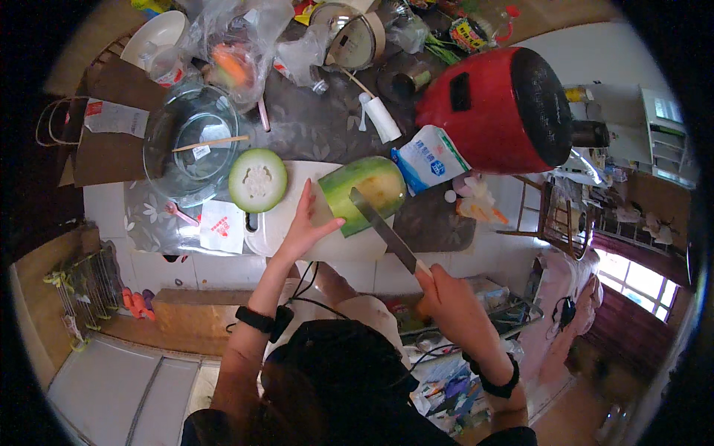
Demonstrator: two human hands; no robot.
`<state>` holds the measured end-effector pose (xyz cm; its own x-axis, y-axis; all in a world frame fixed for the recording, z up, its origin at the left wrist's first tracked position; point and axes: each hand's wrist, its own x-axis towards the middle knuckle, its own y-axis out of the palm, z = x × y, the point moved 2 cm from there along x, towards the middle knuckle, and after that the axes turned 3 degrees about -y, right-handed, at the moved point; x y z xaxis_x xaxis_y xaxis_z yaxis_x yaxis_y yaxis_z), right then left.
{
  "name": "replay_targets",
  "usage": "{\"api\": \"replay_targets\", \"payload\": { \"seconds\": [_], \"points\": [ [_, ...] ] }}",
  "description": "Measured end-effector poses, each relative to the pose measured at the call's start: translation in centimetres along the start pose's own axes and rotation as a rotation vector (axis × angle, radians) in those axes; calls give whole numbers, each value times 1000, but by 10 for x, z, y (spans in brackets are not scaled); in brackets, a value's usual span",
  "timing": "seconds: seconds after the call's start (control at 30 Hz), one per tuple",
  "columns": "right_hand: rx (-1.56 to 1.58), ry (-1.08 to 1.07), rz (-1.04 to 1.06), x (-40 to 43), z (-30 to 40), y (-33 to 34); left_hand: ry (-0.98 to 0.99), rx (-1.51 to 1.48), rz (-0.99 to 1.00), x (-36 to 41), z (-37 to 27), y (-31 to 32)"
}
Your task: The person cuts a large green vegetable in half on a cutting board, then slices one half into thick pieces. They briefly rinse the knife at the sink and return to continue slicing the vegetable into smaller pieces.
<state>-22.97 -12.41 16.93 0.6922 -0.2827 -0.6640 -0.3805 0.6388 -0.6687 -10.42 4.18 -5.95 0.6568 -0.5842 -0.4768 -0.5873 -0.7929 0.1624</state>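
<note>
On a white cutting board (pixel 279 237) rests a large piece of green-skinned winter melon (pixel 360 184), lying on its side. My right hand (pixel 449 304) grips a kitchen knife (pixel 387 233) by its light handle; the blade lies over the melon's skin. My left hand (pixel 308 226) is at the melon's cut end, thumb near its lower edge and fingers spread; whether it presses on the melon cannot be told. Left of this hand sits another melon piece (pixel 258 181), its white, seeded face turned up.
A glass bowl (pixel 153 161) with a wooden stick across it stands left. A red appliance (pixel 479 111) and a white-and-blue packet (pixel 432 159) stand right. Plastic bags (pixel 240 33) lie at the far side. A white paper packet (pixel 222 227) lies beside the board.
</note>
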Motion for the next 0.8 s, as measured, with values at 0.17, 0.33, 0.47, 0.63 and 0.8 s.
{"api": "replay_targets", "payload": {
  "seconds": [0.17,0.33,0.47,0.63,0.8],
  "points": [
    [-42,68,36,-4,17,-4,105,98,90,5,1,-3],
    [-94,138,25,-8,30,-3,142,88,98,7,3,-3],
    [-147,141,-3,-10,34,-5,154,91,76,7,7,-3],
    [-144,157,-14,-10,35,-2,176,68,51,8,9,0],
    [-202,159,40,-6,41,-9,194,84,21,6,11,3]
  ]
}}
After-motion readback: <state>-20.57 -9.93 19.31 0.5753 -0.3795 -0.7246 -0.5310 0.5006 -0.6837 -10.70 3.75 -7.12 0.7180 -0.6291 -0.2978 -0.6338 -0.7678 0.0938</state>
